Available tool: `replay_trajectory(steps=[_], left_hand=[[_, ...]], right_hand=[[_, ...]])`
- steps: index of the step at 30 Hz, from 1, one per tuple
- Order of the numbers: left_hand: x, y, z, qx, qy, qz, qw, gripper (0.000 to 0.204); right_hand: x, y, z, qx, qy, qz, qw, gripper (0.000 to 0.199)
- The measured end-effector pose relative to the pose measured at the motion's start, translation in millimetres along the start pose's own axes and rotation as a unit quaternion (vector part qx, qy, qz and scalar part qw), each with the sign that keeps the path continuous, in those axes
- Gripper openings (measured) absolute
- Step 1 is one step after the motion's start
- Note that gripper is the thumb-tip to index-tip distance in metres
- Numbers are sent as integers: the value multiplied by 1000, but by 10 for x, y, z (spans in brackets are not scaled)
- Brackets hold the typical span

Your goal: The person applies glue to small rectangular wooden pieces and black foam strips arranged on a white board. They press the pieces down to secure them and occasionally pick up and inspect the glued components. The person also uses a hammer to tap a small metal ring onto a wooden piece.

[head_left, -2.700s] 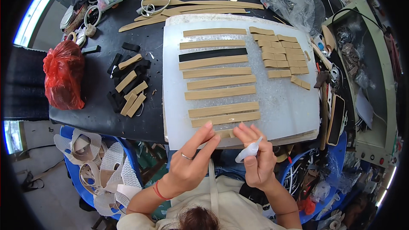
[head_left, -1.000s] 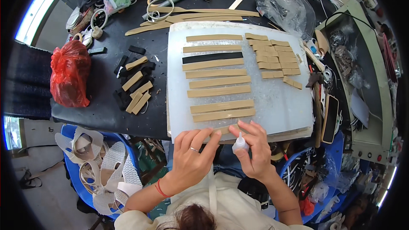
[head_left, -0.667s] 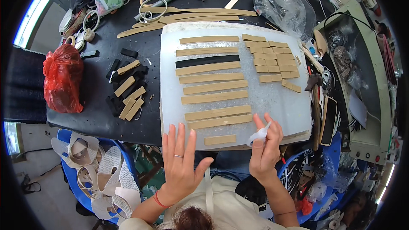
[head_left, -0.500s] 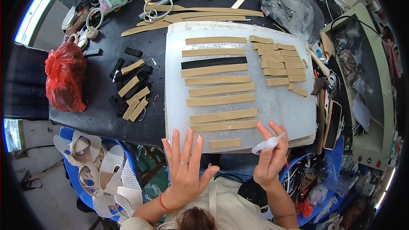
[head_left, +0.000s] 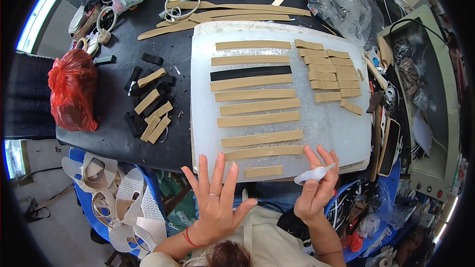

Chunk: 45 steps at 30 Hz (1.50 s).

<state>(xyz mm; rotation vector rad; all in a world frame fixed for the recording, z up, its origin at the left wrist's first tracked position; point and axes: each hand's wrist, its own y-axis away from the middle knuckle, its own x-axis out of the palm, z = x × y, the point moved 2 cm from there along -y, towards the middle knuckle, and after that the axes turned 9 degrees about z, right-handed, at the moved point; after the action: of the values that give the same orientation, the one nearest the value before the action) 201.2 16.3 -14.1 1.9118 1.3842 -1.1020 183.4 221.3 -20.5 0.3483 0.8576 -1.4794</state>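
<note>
My left hand [head_left: 217,207] is spread flat with fingers apart. Its fingertips are by the left end of the lowest long tan strip [head_left: 264,152] on a white board [head_left: 341,133]. My right hand [head_left: 316,193] grips a small white squeeze bottle [head_left: 310,174] with a pointed nozzle aimed up and right. The right index fingertip is at that strip's right end, and the strip bows slightly upward in its middle. Just below lies a short tan strip [head_left: 263,171]. Further up the board are several long tan strips [head_left: 260,119] in rows and one black strip [head_left: 251,73].
Short tan pieces [head_left: 322,76] lie in columns on the board's right. Left of it sits a pile of black and tan pieces [head_left: 151,104], then a red plastic bag [head_left: 74,91]. Blue bins [head_left: 89,207] flank me below the table. Longer strips [head_left: 237,12] lie behind the board.
The view has shifted slightly. The lowest long strip now bows upward a little, where it lay straighter before. Both hands stay nearly in place, with the bottle still in the right.
</note>
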Motion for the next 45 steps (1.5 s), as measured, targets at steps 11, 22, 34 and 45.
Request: replay_trajectory(steps=[11, 22, 34, 45], left_hand=[[-66, -535, 75, 116, 104, -88, 984, 33], [-114, -637, 146, 154, 92, -25, 983, 43], [-105, -626, 173, 167, 90, 1, 982, 44], [-252, -590, 27, 210, -138, 26, 967, 42]], right_hand=[[166, -205, 137, -25, -176, 72, 982, 32], [193, -245, 149, -46, -130, 83, 987, 33], [225, -233, 156, -59, -83, 95, 990, 29], [114, -232, 235, -24, 23, 162, 986, 32]])
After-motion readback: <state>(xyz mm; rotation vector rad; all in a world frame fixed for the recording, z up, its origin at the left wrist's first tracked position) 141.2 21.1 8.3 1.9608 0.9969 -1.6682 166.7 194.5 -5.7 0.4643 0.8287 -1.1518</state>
